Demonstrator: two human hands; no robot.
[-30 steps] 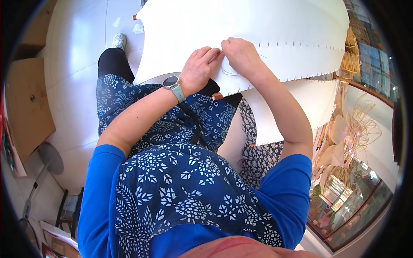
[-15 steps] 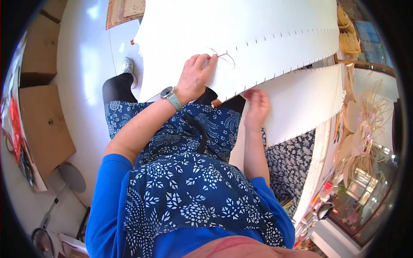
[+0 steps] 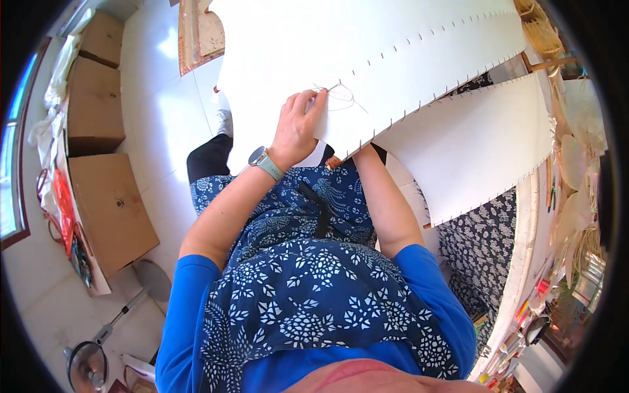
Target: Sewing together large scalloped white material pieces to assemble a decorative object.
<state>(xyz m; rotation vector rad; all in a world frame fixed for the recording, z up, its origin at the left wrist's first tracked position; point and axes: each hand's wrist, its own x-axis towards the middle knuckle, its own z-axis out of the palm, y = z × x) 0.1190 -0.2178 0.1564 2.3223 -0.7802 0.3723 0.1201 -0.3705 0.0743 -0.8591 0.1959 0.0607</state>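
Note:
My left hand (image 3: 298,128), with a watch (image 3: 259,157) on its wrist, rests on a large white panel (image 3: 295,39). Its fingertips are pinched together on a thin dark thread (image 3: 347,98), which loops loosely across the white surface to their right. Short, evenly spaced dark stitches run along the panel's near edge and in a row further in. My right forearm (image 3: 393,203) reaches under this near edge. The panel hides my right hand, so its fingers do not show. A brown wooden knob (image 3: 334,162) sticks out at the near corner of the panel.
A second white panel (image 3: 485,144) with stitched edges lies to the right, over dark patterned cloth (image 3: 481,249). Cardboard boxes (image 3: 108,209) stand at the left, and a floor stand with a round head (image 3: 88,363) is lower left. Pale strands (image 3: 586,249) hang at the right.
My right hand has gone from beside the near edge to underneath the panel, out of sight. My left hand keeps its pinch, and the thread's loop lies differently. The whole view has shifted.

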